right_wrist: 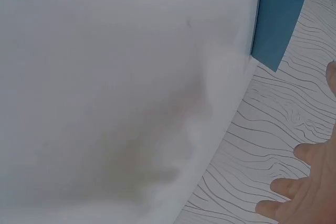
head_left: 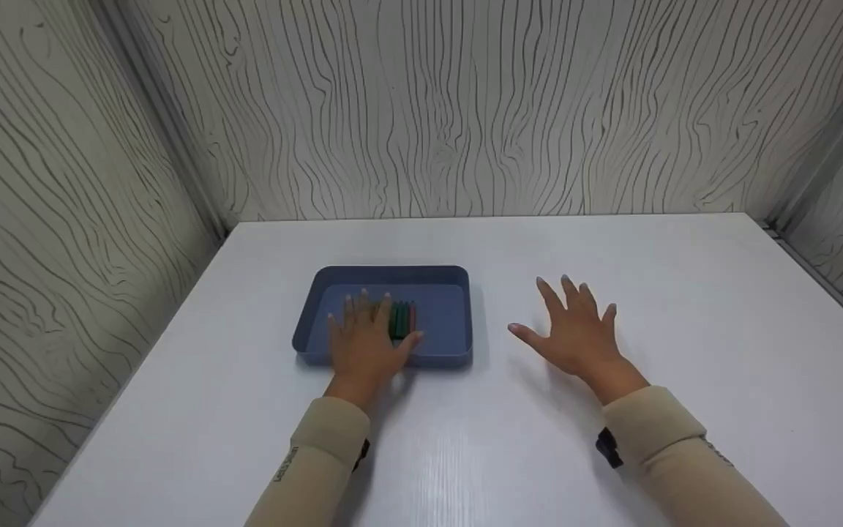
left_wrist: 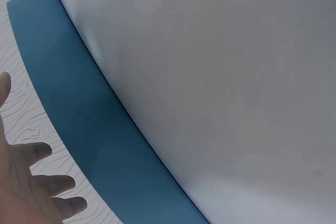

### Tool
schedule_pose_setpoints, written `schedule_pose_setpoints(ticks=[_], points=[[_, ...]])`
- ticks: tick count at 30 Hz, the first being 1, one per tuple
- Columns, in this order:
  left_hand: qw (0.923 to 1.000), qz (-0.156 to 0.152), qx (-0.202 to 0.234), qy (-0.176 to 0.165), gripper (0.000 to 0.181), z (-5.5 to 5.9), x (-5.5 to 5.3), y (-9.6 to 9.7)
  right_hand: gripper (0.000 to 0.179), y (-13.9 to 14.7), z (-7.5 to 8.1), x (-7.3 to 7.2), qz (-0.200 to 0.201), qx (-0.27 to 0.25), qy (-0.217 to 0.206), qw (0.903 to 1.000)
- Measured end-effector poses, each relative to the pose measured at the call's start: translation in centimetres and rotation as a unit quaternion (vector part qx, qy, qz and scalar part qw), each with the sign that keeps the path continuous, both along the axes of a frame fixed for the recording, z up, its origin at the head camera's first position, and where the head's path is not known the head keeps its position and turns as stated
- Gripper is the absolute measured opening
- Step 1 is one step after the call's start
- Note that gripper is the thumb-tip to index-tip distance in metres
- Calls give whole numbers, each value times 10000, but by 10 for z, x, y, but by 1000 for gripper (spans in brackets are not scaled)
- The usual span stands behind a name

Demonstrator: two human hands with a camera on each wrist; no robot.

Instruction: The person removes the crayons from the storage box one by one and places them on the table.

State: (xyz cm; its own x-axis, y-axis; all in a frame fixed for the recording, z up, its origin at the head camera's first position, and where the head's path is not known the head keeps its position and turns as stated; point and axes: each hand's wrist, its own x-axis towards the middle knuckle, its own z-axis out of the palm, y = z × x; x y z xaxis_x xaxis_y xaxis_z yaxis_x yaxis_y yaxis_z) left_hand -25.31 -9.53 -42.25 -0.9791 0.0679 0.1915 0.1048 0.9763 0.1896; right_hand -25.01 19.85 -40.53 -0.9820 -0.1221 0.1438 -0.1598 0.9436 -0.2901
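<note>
In the head view a shallow blue-grey tray (head_left: 442,315) sits on the white table. Several slim green sticks (head_left: 402,320) and a red stick (head_left: 413,317) lie side by side in it; their exact kind is too small to tell. My left hand (head_left: 364,348) is over the tray's near side, fingers spread and pointing away, hiding part of the sticks. To the tray's right, my right hand (head_left: 579,333) hovers over the table with its fingers apart, holding nothing. The left wrist view shows the tray's outer wall (left_wrist: 89,93) beside the left hand (left_wrist: 26,182).
White table (head_left: 685,293) surrounds the tray and reaches back to a wood-grain patterned panel (head_left: 436,110). Similar panels stand at the left (head_left: 48,241) and right sides. Both forearms wear beige sleeves (head_left: 656,424) with a dark strap at the wrist.
</note>
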Motion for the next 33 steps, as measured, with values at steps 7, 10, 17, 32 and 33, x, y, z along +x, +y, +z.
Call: schedule_pose_setpoints(ticks=[7,10,17,32,33], points=[[10000,83,47,-19,78,-4,-5,-9,90,-20,-1,-8,145,-105,33,9998],[9998,90,158,-26,77,-5,-7,-12,89,-27,-3,-11,212,-127,16,9997],[9994,109,238,-223,76,0,-9,-18,88,-42,-8,-16,299,-109,14,9995],[9995,169,68,-257,70,-5,-24,-39,80,-68,-16,-28,565,-252,-39,9981],[9994,180,84,-277,70,-5,-25,-40,80,-70,-17,-28,580,-266,-62,9979]])
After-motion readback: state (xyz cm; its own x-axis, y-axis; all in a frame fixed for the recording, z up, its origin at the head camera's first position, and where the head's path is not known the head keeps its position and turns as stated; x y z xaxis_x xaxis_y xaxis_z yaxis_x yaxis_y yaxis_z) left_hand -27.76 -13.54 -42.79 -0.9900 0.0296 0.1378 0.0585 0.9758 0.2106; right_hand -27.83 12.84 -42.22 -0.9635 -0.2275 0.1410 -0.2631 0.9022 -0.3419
